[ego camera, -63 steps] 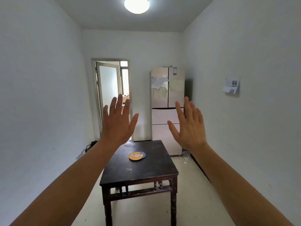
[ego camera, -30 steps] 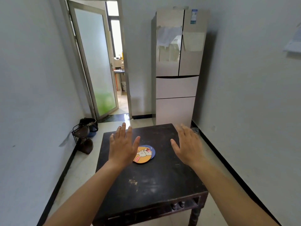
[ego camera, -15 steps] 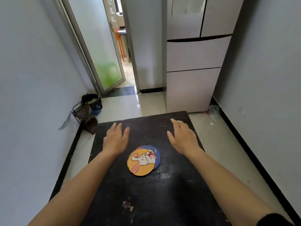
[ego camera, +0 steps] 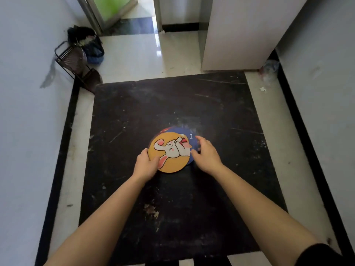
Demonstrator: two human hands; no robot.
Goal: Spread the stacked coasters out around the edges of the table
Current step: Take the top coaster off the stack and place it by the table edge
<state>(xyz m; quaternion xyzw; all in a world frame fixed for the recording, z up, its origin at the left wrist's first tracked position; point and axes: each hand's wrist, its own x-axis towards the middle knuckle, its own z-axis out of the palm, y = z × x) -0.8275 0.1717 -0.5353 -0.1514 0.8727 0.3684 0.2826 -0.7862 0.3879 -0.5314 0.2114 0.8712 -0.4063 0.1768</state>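
A stack of round coasters lies a little right of the middle of the dark square table (ego camera: 172, 100). On top is an orange coaster (ego camera: 170, 152) with a white rabbit drawing. A blue coaster (ego camera: 189, 134) and a red edge stick out beneath it at the far right. My left hand (ego camera: 145, 163) pinches the orange coaster's near-left rim, thumb on top. My right hand (ego camera: 206, 154) is curled on the stack's right side, fingers over the blue coaster and thumb at the orange rim. How many coasters lie underneath is hidden.
A white fridge (ego camera: 240, 31) stands just beyond the table's far right corner. A black wire rack (ego camera: 71, 58) and a dark bag (ego camera: 90, 45) sit on the floor at the far left. Walls run close along both sides. A doorway (ego camera: 119, 8) opens at the back.
The view has come closer and tilted down over the table. Both hands have dropped from hovering open above the far tabletop and closed on the two sides of the coaster stack.
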